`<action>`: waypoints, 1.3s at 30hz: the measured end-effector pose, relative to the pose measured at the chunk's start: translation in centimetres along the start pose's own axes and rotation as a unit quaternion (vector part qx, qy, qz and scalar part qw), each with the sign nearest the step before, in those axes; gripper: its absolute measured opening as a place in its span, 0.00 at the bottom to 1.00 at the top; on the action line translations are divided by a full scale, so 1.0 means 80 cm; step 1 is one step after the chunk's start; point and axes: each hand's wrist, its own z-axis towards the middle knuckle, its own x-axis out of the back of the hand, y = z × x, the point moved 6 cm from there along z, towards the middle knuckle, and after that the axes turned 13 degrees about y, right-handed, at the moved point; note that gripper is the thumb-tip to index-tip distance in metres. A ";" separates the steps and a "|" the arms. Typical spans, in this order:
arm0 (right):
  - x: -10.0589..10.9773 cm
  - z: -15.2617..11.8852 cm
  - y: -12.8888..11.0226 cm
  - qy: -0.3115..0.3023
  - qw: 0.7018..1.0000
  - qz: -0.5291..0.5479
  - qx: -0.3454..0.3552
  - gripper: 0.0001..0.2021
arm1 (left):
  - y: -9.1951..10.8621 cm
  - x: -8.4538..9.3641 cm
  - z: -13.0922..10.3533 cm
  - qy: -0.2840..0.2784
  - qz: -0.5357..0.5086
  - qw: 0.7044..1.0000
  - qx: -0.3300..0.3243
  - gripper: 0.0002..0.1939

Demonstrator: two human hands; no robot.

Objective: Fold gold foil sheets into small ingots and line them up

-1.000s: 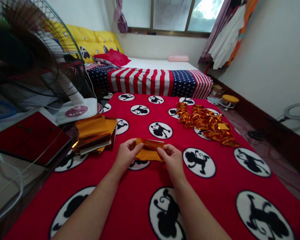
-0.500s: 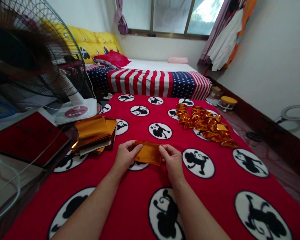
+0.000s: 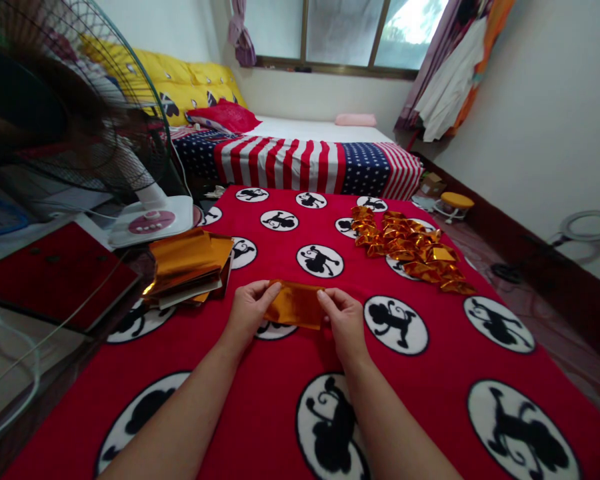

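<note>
A shiny gold foil sheet, rectangular and wider than tall, is stretched between both hands above the red blanket. My left hand pinches its left end, thumb on top. At the right end, my right hand grips the sheet between thumb and fingers. To the left lies a stack of gold foil sheets, with some pale paper edges showing. Several folded gold foil pieces lie grouped on the blanket at the right.
An electric fan stands at the left beside a dark red box. Behind the blanket is a bed with a striped, starred cover. A yellow stool and a ring-shaped light are at the right.
The left thumb has shifted slightly up and left along the foil sheet, whose surface looks flatter. Both hands still hold it in nearly the same place.
</note>
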 end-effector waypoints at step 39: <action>-0.014 -0.009 -0.004 -0.158 0.982 -0.007 -0.106 0.10 | 0.010 -0.008 -0.007 -0.039 0.005 0.998 -0.040 0.30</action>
